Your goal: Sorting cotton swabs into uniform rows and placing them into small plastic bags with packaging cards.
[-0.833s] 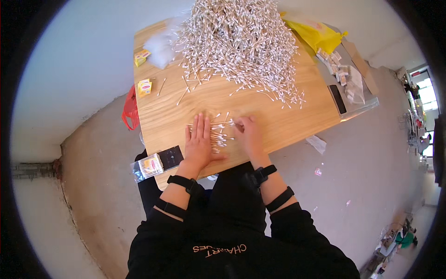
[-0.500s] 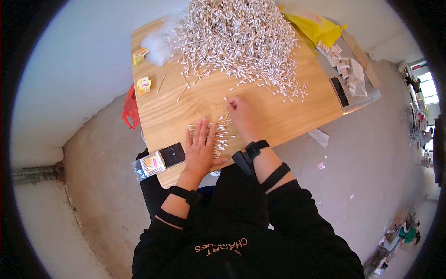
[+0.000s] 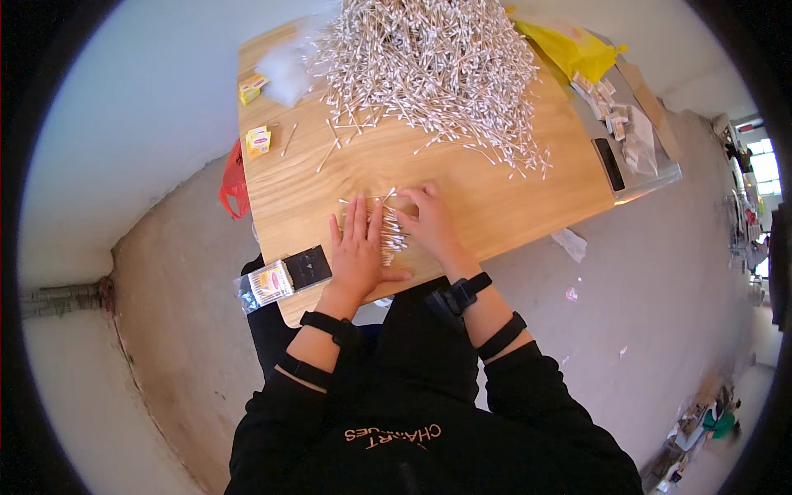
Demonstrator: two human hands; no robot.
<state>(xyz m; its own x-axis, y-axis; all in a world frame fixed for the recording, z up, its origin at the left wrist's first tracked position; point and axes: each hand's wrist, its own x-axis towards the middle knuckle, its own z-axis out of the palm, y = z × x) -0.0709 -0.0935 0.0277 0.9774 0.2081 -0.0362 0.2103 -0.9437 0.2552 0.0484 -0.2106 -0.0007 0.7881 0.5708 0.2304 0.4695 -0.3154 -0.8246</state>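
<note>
My left hand (image 3: 357,257) lies flat, fingers stretched out, over a small bunch of cotton swabs (image 3: 393,238) near the table's front edge. The white tips stick out at the right of the hand, and my palm hides the rest. Close beside them is my right hand (image 3: 435,228), its thumb and forefinger apart at the upper right end of the bunch; I see nothing held between them. Farther back rises a large heap of loose cotton swabs (image 3: 429,70). A clear packet of swabs (image 3: 270,283) rests at the left edge by a black rectangular piece (image 3: 308,268).
Small yellow boxes (image 3: 258,141) and some white fluffy material (image 3: 285,74) sit along the left of the wooden table (image 3: 511,206). A red bag (image 3: 233,186) hangs at that side. To the right are a dark phone (image 3: 609,164), small packs (image 3: 606,107) and a yellow bag (image 3: 569,48).
My right hand has come down toward the bunch and its pinch on a single swab has opened. That swab now lies at the top of the bunch. The left hand stays flat.
</note>
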